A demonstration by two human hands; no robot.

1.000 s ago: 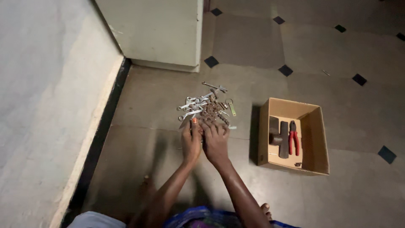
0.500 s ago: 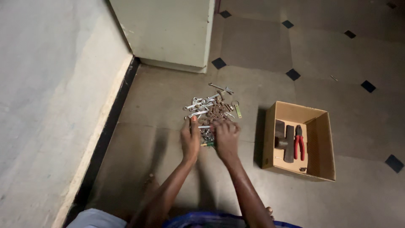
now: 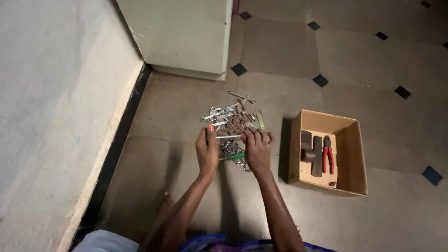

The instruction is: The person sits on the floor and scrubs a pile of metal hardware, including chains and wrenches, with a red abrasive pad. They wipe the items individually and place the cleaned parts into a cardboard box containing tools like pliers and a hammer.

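Left hand (image 3: pixel 206 150) and right hand (image 3: pixel 258 148) pinch a slim metal tool (image 3: pixel 228 136) over the tool pile (image 3: pixel 232 119); cardboard box (image 3: pixel 347 129) just beside, holding red pliers (image 3: pixel 328 154).

Floor (image 3: pixel 186 107) is dull brown tile with little black diamond insets. Silver spanners (image 3: pixel 223 113) mixed with rusty brown bits, plus a green-handled tool (image 3: pixel 234 156). Tan cardboard box (image 3: pixel 349 161) holds red-handled pliers (image 3: pixel 328 157) and a dark hammer (image 3: pixel 311 151). Pale cream cabinet (image 3: pixel 182 32), grey wall (image 3: pixel 51 107).
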